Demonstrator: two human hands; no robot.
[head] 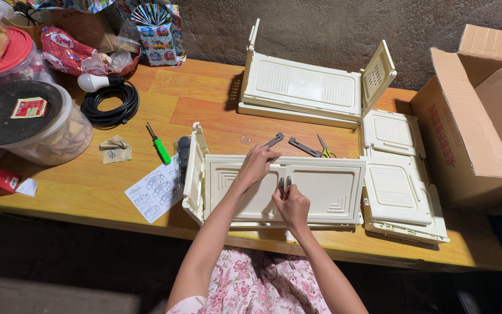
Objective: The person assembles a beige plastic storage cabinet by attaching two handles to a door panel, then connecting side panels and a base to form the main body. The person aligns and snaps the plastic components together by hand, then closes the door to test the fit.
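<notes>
**Two hands working on a cream panel**

A cream plastic panel (326,189) is lying flat on the wooden bench (204,104). The left hand (257,163) is pressing down on the panel's top edge. The right hand (291,204) is gripping a small grey part (284,185) against the panel's middle seam. Just beyond the panel, two dark brackets (304,147) and yellow-handled scissors (324,148) are lying. Another cream frame (303,87) is sitting farther back, with stacked cream lids (399,192) to the right. A green screwdriver (159,145), a printed sheet (155,191) and a black cable coil (111,103) are lying to the left; an open carton (483,116) is standing on the right.
</notes>
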